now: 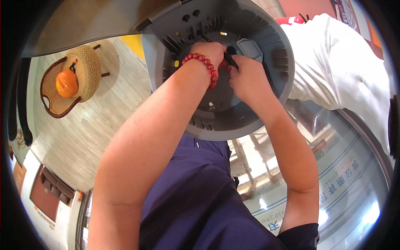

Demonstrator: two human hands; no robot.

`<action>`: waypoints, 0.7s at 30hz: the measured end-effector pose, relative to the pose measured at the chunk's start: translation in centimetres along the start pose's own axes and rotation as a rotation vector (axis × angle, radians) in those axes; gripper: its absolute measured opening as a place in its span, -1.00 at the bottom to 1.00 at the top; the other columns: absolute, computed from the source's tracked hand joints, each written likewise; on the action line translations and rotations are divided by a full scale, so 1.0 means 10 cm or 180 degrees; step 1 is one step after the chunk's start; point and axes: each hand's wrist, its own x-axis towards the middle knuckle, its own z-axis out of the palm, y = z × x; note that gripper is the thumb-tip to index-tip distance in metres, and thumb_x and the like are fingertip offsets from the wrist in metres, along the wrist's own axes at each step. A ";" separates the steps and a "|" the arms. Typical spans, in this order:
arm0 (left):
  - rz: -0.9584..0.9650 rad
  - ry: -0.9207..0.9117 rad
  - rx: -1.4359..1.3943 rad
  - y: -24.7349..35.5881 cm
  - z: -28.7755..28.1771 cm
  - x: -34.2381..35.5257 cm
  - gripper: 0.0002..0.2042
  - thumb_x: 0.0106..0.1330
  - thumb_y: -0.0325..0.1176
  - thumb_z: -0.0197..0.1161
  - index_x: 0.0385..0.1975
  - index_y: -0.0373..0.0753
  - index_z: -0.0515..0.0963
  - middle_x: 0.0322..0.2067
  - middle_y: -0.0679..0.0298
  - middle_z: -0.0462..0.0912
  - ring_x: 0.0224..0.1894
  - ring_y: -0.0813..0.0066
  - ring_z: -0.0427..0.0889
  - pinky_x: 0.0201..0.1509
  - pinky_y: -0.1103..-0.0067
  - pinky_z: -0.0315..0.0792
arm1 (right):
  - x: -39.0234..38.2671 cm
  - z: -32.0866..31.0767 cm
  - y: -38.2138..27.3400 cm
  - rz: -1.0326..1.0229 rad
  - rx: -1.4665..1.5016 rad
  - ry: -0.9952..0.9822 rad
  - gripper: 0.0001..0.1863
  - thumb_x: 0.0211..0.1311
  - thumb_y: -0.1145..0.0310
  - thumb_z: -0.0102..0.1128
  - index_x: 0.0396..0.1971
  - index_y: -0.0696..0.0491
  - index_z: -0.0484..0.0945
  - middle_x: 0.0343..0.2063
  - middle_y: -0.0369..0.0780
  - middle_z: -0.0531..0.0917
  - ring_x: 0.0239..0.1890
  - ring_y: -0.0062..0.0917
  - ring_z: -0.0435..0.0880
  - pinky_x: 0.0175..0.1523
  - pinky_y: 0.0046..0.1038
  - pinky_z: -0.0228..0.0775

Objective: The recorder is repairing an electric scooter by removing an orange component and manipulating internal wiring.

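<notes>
Both my hands are inside a round grey plastic housing (208, 132) with slots in its wall. My left hand (213, 52), with a red bead bracelet (207, 62) at the wrist, is closed near the middle of the housing; its fingertips are turned away and hidden. Beside it, my right hand (248, 77) is closed around a short black rod-like piece (230, 61) that points toward the left hand. Whether the left fingers also grip that piece cannot be seen. A grey eight-sided raised frame (251, 49) shows on the housing's floor just beyond the right hand.
A person's white sleeve (329, 62) is close against the housing on the right. Glass with blue lettering (333, 187) lies below it. To the left, a woven chair (85, 68) holds an orange helmet (66, 82). A red cylinder (289, 20) stands behind.
</notes>
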 end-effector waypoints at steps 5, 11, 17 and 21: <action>-0.0497 0.0194 0.0117 0.19 0.05 -0.24 -0.89 0.21 -0.46 0.17 -0.38 -0.37 0.45 -0.45 0.20 0.51 -0.45 0.41 0.49 -0.39 0.54 0.43 | 0.00 0.04 0.08 -0.0127 0.0017 0.0488 -0.64 0.21 0.34 0.00 -0.11 0.31 0.41 -0.46 0.02 0.59 -0.40 -0.37 0.64 -0.25 -0.33 0.46; -0.0541 0.0282 -0.0198 0.22 0.06 -0.27 -0.92 0.22 -0.49 0.15 -0.36 -0.36 0.46 -0.42 0.20 0.52 -0.43 0.40 0.50 -0.33 0.57 0.44 | 0.00 -0.15 0.11 0.1784 0.3193 -0.0285 -0.66 0.23 0.36 -0.01 -0.10 0.32 0.41 -0.45 -0.13 0.57 -0.44 -0.43 0.62 -0.34 -0.45 0.46; -0.0361 0.0160 0.0201 0.10 0.03 -0.15 -0.90 0.21 -0.46 0.16 -0.36 -0.35 0.46 -0.44 0.23 0.50 -0.44 0.41 0.50 -0.35 0.58 0.44 | -0.06 0.02 0.12 0.0330 0.1035 0.0397 -0.76 0.23 0.39 -0.04 -0.33 0.29 0.50 -0.42 -0.08 0.57 -0.44 -0.44 0.62 -0.35 -0.40 0.45; -0.0555 0.0324 0.0226 0.18 0.09 -0.31 -0.88 0.19 -0.43 0.20 -0.39 -0.35 0.47 -0.51 0.25 0.48 -0.47 0.45 0.48 -0.41 0.59 0.43 | -0.13 0.07 0.09 -0.1219 -0.0834 0.1499 -0.69 0.25 0.32 -0.01 -0.36 0.33 0.49 -0.49 -0.02 0.57 -0.45 -0.45 0.62 -0.35 -0.38 0.44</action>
